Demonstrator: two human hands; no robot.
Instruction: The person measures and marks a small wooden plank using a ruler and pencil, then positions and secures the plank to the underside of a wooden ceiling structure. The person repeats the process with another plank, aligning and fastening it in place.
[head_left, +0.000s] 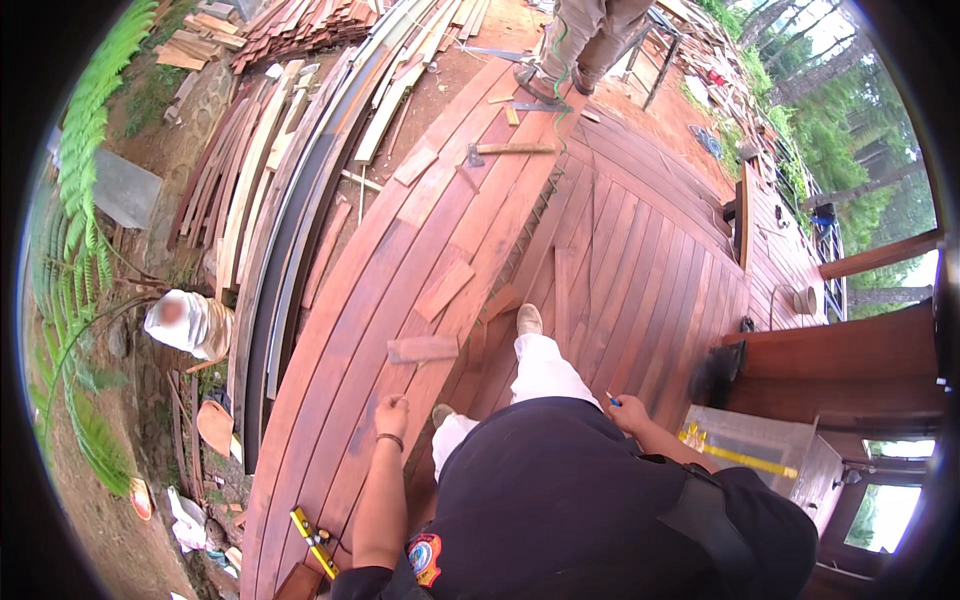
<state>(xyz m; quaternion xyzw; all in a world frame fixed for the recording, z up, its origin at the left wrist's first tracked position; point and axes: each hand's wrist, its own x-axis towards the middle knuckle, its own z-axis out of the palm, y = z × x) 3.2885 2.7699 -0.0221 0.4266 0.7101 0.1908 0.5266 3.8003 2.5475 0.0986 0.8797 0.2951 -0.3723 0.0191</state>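
My left hand (392, 414) is over the raised walkway of reddish planks (330, 400), its fingers curled closed. Whether anything is in them is hidden. Just beyond it lies a short wood offcut (422, 348), with a second offcut (443, 290) farther along. In my right hand (630, 413), held out at my right side, is a thin blue-tipped pencil or pen (613, 399). Behind my left forearm, a yellow spirit level (314, 540) rests on the planks. Toward the far end lies a wooden-handled hammer or hatchet (510, 149).
Another person (575, 45) stands at the walkway's far end beside a green cord (563, 75). Stacked boards (265, 160) and dark metal beams (290, 270) run along the left. The lower deck (640, 270) spreads right, near a clear-topped surface (750, 435).
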